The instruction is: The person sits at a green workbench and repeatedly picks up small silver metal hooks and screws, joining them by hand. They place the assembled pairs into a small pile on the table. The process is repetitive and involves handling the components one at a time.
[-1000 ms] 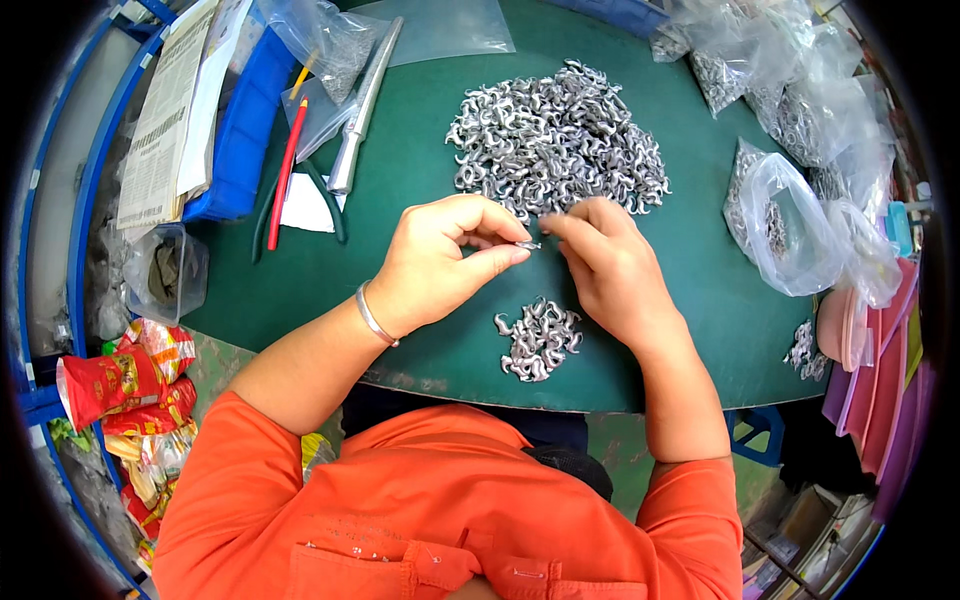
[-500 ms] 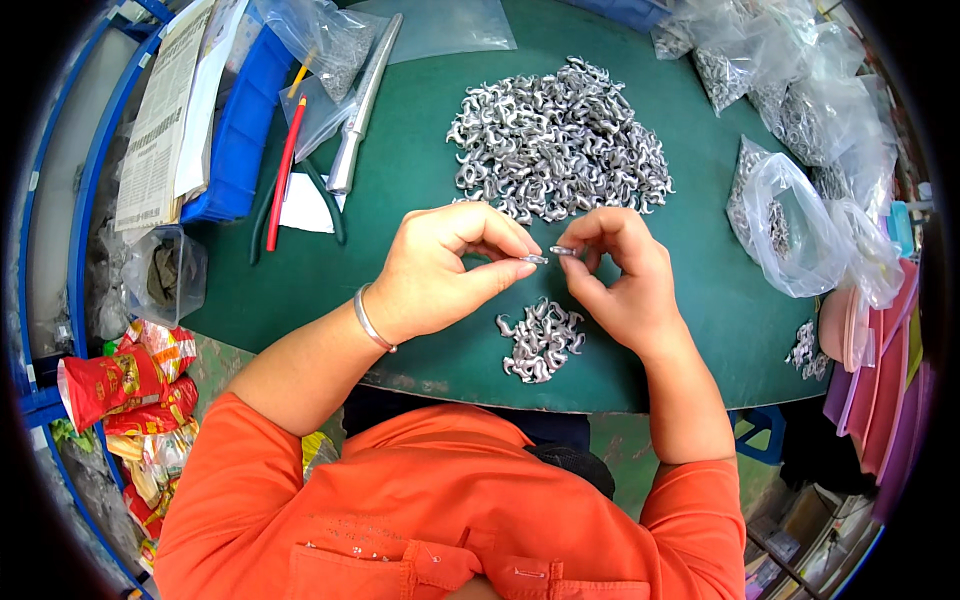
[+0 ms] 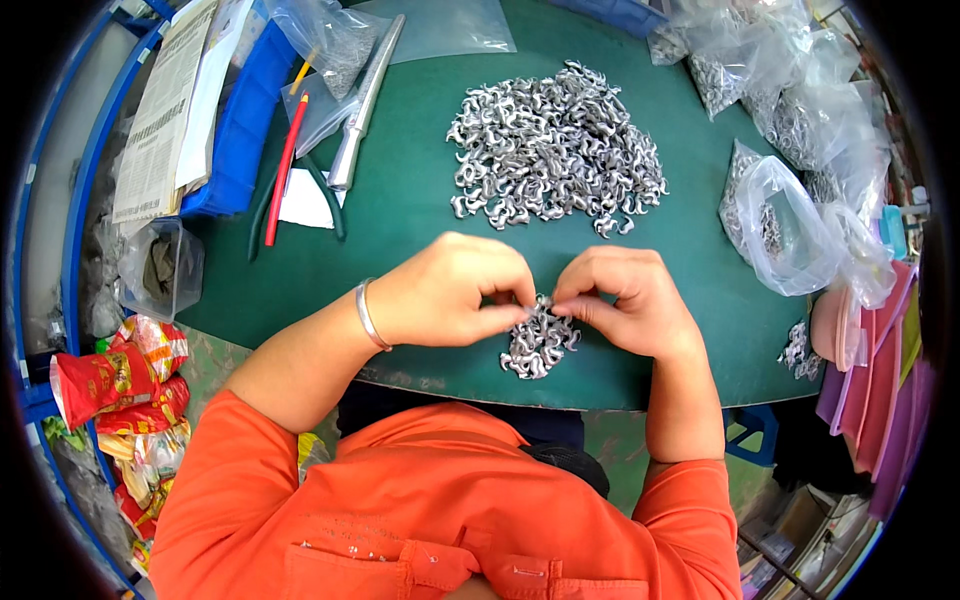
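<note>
**Inspector:** Where did the workpiece lie relative to the two hands?

**Technician:** A small silver metal part (image 3: 541, 303) sat pinched between them, at the point where the fingertips met. The left hand (image 3: 450, 292) came in from the left and the right hand (image 3: 625, 300) from the right, so the part lay directly between both and about equally near to each. Its long axis could not be determined; the fingers covered most of it.

**Inspector:** State of each hand?

**Technician:** Both were curled nearly closed, thumb and forefinger pressed together on the part. Nothing else showed in either hand.

**Inspector:** What lay below the grip?

**Technician:** The small pile of parts (image 3: 538, 345) rested on the green counter (image 3: 400, 215) just beneath the fingertips, toward the person. Whether the held part touched that pile could not be told.

**Inspector:** And the bulk stock?

**Technician:** The large pile of parts (image 3: 555, 150) lay farther away across the counter, well apart from the hands. A clear bag of parts (image 3: 775, 220) lay beyond the right hand.
</note>
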Tool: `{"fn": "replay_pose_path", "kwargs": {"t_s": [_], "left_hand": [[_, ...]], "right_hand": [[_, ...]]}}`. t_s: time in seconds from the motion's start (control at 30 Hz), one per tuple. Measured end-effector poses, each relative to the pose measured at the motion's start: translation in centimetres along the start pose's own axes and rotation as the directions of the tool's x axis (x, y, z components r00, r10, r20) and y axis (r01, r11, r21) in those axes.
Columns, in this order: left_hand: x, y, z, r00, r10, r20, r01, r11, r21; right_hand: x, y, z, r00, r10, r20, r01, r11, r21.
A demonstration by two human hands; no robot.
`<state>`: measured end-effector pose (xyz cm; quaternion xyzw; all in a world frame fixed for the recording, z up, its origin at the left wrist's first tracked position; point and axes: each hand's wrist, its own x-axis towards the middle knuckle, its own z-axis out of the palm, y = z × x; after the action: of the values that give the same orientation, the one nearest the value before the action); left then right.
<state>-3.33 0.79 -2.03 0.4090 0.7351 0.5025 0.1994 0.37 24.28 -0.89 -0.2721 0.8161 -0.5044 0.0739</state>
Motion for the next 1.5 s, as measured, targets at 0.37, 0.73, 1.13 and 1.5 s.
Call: {"fn": "replay_pose_path", "kwargs": {"t_s": [0.37, 0.73, 1.13, 1.5], "left_hand": [[0.7, -2.6, -0.4, 0.895, 0.128, -0.427, 0.080, 0.895, 0.438], [1.0, -2.5, 0.9, 0.915, 0.171, -0.366, 0.071, 0.824, 0.562], [0.7, -0.7, 0.8, 0.879, 0.015, -0.476, 0.023, 0.997, 0.074], [0.5, -0.5, 1.1, 0.873, 0.055, -0.485, -0.081, 0.996, -0.033]], "right_hand": [[3.6, 1.1, 2.9, 0.980, -0.067, -0.186, -0.046, 0.837, -0.546], [2.6, 0.5, 2.8, 0.980, -0.072, -0.184, -0.051, 0.806, -0.589], [1.9, 0.3, 1.8, 0.939, 0.174, -0.297, -0.214, 0.971, -0.108], [1.6, 0.8, 1.9, 0.947, 0.106, -0.305, 0.018, 0.926, 0.377]]}}
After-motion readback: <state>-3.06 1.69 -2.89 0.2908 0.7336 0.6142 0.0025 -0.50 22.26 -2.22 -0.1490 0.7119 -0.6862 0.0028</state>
